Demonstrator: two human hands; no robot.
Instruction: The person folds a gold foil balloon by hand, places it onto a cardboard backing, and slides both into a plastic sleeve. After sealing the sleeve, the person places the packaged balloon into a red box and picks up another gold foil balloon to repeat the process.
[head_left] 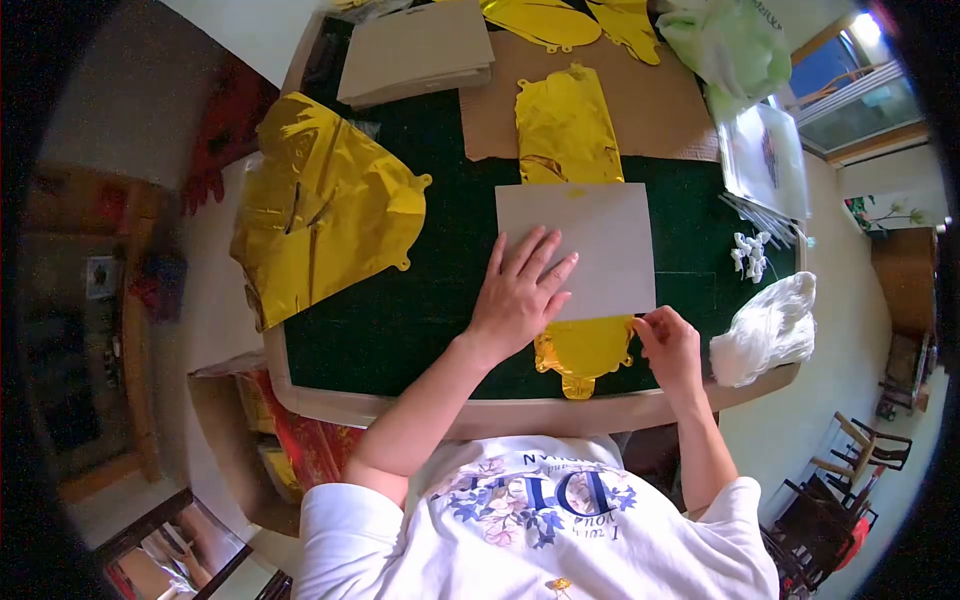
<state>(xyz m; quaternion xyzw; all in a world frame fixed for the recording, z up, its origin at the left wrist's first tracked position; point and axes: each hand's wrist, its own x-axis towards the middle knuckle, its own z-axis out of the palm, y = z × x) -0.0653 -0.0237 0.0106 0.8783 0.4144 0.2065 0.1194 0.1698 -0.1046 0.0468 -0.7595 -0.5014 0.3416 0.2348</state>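
Observation:
A grey cardboard sheet [600, 240] lies over the middle of a long gold foil piece [568, 120], whose two ends show above and below it. My left hand [525, 290] rests on the sheet with its fingers spread. At the sheet's lower right corner, the thumb and index finger of my right hand [670, 345] are pinched together beside the foil's tabbed edge; what is between them is too small to make out. A larger gold foil piece [340, 210] lies to the left, partly over the table edge.
On the green table [440, 340] are a cardboard stack [418, 50], a brown cardboard sheet [660, 110] and more gold foil [545, 22]. A green plastic bag [730, 45], clear packets [765, 160], white clips [750, 255] and a white string bundle [768, 330] line the right side.

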